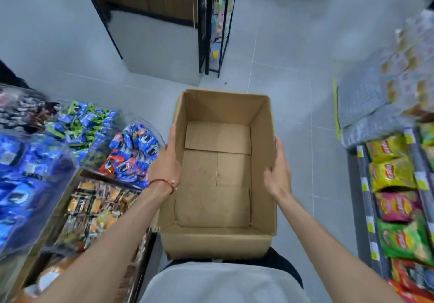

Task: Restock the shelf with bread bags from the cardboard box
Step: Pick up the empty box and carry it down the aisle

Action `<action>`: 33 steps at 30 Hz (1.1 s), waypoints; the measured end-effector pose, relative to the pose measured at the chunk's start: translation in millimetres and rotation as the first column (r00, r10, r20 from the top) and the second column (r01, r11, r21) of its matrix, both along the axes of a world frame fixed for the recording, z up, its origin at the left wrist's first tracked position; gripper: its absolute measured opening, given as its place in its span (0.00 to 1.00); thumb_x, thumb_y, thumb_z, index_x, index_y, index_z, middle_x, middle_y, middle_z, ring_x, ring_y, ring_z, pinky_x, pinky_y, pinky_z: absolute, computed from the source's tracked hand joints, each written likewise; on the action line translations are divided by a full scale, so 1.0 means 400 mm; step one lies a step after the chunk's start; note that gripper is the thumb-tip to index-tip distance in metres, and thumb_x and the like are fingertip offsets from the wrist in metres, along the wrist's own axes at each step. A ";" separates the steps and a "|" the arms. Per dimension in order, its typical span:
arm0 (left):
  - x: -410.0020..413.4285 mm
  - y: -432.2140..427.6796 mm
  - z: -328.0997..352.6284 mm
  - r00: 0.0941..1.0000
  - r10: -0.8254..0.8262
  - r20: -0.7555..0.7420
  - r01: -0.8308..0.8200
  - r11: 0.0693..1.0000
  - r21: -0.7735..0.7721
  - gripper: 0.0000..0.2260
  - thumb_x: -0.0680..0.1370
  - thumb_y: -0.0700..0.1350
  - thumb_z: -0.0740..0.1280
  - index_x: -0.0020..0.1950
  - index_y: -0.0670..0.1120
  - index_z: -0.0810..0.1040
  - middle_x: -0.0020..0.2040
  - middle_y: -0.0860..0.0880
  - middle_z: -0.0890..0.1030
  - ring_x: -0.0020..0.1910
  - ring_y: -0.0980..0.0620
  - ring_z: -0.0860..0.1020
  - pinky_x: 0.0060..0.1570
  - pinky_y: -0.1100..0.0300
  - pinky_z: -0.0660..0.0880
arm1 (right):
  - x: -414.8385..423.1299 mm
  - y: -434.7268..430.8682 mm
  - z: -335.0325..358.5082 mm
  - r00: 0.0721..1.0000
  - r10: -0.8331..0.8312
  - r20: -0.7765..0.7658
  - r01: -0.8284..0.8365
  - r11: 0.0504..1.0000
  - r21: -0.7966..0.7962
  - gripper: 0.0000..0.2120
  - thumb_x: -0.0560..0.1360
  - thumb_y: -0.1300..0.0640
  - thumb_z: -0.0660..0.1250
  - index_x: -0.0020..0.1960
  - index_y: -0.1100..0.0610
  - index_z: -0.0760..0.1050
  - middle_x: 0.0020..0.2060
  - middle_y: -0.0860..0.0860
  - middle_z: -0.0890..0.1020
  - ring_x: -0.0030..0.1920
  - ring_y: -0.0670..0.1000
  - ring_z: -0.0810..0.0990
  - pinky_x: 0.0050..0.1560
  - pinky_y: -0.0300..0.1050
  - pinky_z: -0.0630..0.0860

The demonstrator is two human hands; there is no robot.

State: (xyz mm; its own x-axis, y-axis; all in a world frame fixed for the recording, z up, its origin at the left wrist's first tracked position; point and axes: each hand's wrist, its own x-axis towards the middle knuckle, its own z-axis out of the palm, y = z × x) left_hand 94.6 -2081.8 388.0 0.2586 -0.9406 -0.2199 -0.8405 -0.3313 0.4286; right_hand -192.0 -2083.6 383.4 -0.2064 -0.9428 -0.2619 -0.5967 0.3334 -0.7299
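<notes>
Fingers (173, 138) of both hands grip the cardboard box (218, 241); shelves blurred.

Cardboard box (217, 173): plain brown, rectangular, top open, flaps not visible. Upright, long axis running away from the viewer. Inside empty; only the folded bottom flaps show, lightly scuffed and stained. Raised above the grey floor in the aisle between two shelves. No bread bags in it. Bread bags on the shelves cannot be told apart; the stock there is blurred.

Bare forearms, red string bracelet (164, 183) on left wrist, pale grey top (223, 284).
</notes>
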 end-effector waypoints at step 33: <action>0.490 -1.012 -0.288 0.661 0.743 -0.106 -0.722 0.668 0.179 0.53 0.71 0.27 0.61 0.77 0.65 0.33 0.62 0.39 0.74 0.46 0.34 0.79 0.45 0.40 0.77 | 0.744 -1.524 -0.289 0.671 0.741 0.017 -0.738 0.665 0.118 0.54 0.66 0.81 0.52 0.83 0.41 0.49 0.67 0.40 0.66 0.60 0.26 0.66 0.61 0.20 0.58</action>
State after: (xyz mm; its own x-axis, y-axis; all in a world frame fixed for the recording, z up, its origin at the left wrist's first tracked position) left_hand 290.7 -2486.5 272.8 0.8052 -0.4274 -0.4111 -0.2289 -0.8635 0.4493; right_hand 105.7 -2693.1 267.7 0.5369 -0.7558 -0.3749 -0.7019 -0.1536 -0.6955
